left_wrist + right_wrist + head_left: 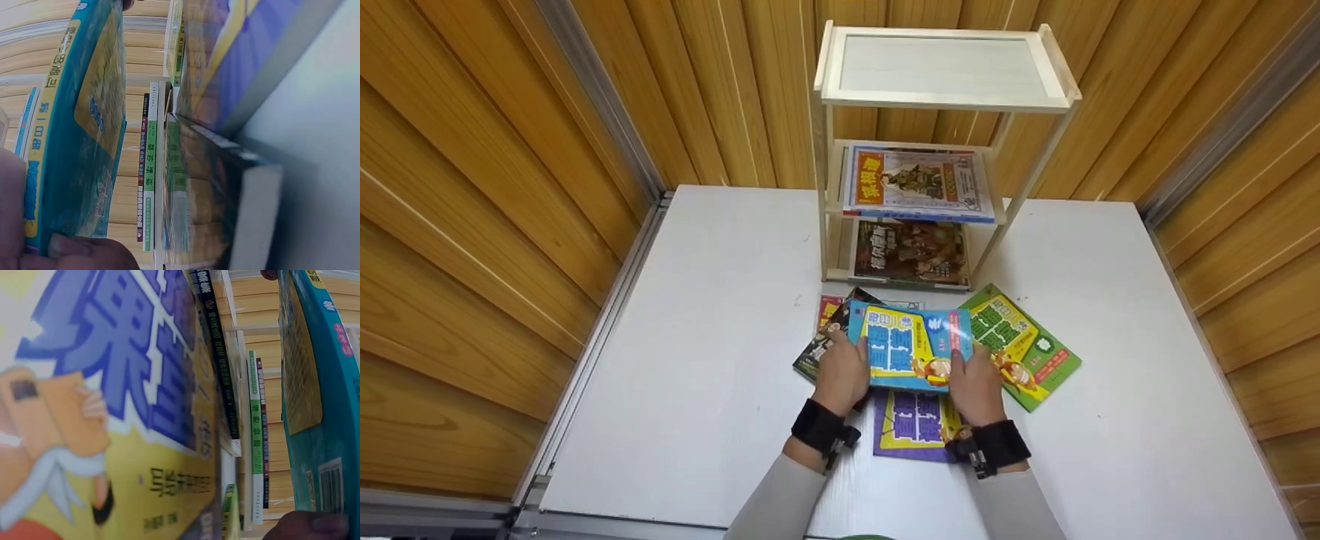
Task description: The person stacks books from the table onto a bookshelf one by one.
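A blue book (919, 349) with a yellow panel and a cartoon figure is held level between both hands, above other books. My left hand (841, 369) grips its left edge, thumb on the cover. At the opposite edge, my right hand (979, 382) pinches it the same way. In the wrist views, the teal spine (42, 140) and back cover with a barcode (331, 486) show, with fingers underneath. Beneath lie a purple book (915, 427) nearest me, a black book (812, 358) at the left, and a green book (1027, 349) at the right.
Behind the books stands a pale wooden rack (829, 64). Its middle shelf bears a light-coloured book (919, 180), its bottom one a brown book (911, 251). A partly covered red-cornered book (829, 305) lies before it on the white table (697, 337). Wood-panelled walls (472, 187) enclose the table.
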Demonstrator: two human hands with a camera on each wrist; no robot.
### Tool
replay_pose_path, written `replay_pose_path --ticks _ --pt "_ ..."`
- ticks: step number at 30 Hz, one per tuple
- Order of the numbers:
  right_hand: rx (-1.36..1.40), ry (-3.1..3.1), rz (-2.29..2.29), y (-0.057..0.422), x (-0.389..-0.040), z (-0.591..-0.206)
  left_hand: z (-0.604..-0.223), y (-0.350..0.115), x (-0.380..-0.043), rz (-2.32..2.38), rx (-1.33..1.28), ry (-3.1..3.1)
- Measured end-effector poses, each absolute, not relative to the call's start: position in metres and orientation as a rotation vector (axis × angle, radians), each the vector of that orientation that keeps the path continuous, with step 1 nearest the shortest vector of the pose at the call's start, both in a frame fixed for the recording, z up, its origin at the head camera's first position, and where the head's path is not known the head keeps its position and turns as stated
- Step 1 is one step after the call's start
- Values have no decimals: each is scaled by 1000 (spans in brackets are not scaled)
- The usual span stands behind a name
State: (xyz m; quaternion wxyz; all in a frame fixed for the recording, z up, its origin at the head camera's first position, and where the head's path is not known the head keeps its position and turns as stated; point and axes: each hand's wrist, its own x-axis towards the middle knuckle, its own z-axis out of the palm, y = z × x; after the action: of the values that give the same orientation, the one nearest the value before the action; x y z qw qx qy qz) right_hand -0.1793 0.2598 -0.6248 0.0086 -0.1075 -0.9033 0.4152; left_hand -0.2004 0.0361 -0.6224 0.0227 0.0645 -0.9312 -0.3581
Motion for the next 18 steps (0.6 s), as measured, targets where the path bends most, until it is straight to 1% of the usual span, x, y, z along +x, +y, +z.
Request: replay_pose_path --ticks 5,9,10,15,17,18 --pt "-306 -2823 1312 261 -192 -626 -620 34 -211 -1106 149 -2838" --pt "-291 -2811 1307 264 -210 -623 -619 34 -230 -1114 118 -2802" --pt "-284 -2808 1310 265 -216 -621 -620 34 -236 -1117 115 -2799" --pt "-200 -2763 1333 275 -259 -629 -655 40 -288 -1067 148 -2756" --pt "-163 -2763 1297 283 -283 -646 -666 42 -309 -1069 166 -2742" --pt "-174 -2786 1300 285 -290 -646 -665 43 -316 -1078 170 -2742"
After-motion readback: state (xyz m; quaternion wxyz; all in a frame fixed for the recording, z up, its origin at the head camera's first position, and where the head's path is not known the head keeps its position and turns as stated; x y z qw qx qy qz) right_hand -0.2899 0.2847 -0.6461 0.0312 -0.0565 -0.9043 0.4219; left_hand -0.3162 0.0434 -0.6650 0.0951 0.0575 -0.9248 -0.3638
